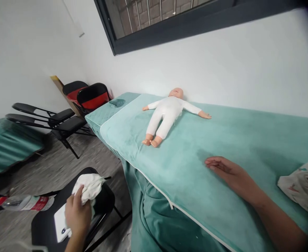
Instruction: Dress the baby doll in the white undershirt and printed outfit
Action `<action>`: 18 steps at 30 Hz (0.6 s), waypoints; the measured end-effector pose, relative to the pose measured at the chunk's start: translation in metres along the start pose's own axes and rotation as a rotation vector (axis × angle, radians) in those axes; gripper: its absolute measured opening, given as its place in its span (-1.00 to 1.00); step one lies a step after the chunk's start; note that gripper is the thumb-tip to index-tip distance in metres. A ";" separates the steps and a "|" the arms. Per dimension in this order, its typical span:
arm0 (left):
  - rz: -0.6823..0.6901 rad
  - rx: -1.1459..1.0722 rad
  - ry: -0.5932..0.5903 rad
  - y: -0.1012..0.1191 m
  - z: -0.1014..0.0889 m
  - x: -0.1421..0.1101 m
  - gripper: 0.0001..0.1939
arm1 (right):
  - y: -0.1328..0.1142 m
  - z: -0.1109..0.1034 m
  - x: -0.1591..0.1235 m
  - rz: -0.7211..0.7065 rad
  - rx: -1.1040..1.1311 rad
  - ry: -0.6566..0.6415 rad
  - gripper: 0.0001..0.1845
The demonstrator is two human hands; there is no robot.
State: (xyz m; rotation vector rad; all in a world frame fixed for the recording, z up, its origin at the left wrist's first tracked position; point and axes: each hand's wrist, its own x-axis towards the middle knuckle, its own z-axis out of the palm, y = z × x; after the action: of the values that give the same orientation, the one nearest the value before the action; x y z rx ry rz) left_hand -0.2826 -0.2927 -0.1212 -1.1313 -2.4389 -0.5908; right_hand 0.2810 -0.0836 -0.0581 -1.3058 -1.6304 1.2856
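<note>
Over the black chair at lower left, my left hand (77, 211) pinches a crumpled white cloth (90, 185); whether it is fabric or a wipe I cannot tell. My right hand (228, 173) is just above the green bed cover (180, 168), fingers stretched out and loosely together, holding nothing. A baby doll (166, 110) in a white suit lies on its back on the bed, arms spread and feet toward me. At the right edge sits a bunched white cloth with printed patterns (302, 187), partly cut off by dark shadow.
A black folding chair (105, 199) carries a flat white object (60, 224), partly hidden by my left hand. Beside it lies a plastic bottle (29, 202) with a red label. More folding chairs (64, 117) and another green-covered bed (12, 145) stand at left. A white wall (222, 70) borders the bed.
</note>
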 end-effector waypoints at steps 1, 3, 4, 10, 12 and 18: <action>0.088 0.089 -0.015 -0.016 -0.005 0.002 -0.45 | 0.001 0.000 0.000 0.000 -0.016 -0.008 -0.57; 0.236 0.225 -0.075 -0.044 -0.010 0.007 -0.46 | 0.002 0.000 0.000 -0.010 -0.063 -0.017 -0.59; 0.291 0.279 -0.114 -0.056 -0.011 0.009 -0.47 | 0.001 0.001 -0.001 -0.017 -0.096 -0.020 -0.60; 0.317 0.341 -0.458 -0.091 0.015 -0.001 -0.44 | -0.012 0.003 -0.010 -0.111 -0.291 0.011 -0.67; 0.208 0.300 -0.544 -0.094 0.027 -0.012 -0.40 | -0.015 0.003 -0.013 -0.134 -0.322 0.041 -0.68; 0.144 0.240 -0.513 -0.090 0.042 -0.031 -0.36 | -0.018 0.004 -0.016 -0.162 -0.378 0.075 -0.70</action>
State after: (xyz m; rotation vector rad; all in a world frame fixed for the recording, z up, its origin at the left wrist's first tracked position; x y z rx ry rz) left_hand -0.3409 -0.3425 -0.1912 -1.4767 -2.7092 0.0528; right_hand 0.2764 -0.1003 -0.0412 -1.3847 -1.9443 0.8479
